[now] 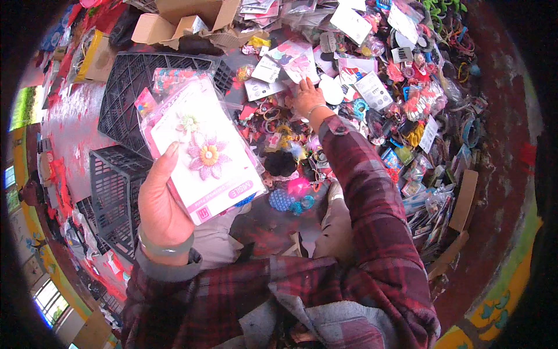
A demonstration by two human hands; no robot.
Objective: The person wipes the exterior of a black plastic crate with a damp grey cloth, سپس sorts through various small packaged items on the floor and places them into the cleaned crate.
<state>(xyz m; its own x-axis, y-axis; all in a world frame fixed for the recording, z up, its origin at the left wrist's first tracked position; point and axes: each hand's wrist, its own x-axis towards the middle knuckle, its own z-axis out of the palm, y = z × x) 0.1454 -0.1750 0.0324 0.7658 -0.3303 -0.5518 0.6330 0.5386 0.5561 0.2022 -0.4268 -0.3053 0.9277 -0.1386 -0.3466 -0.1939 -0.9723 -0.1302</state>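
Observation:
In my left hand (165, 203) I hold a stack of flat plastic packets, thumb across the front. The top one is a white and pink card (224, 189) in clear film, bearing a pink-lilac flower with a yellow centre and a smaller pale green one. Farther off, my right hand (308, 99) reaches into the pile with its fingers stretched out. Its fingertips touch the near edge of a pink printed packet (295, 61); no grip on it shows. White cards (266, 70) lie just left of that hand, and a white round piece (331, 90) lies to its right.
Black plastic crates (116, 183) stand at my left. An open cardboard box (183, 20) is at the far left. Hair ties and small accessories (285, 163) spread in front of me. A heap of packaged trinkets (418, 104) fills the right side, with cardboard (464, 200) along its edge.

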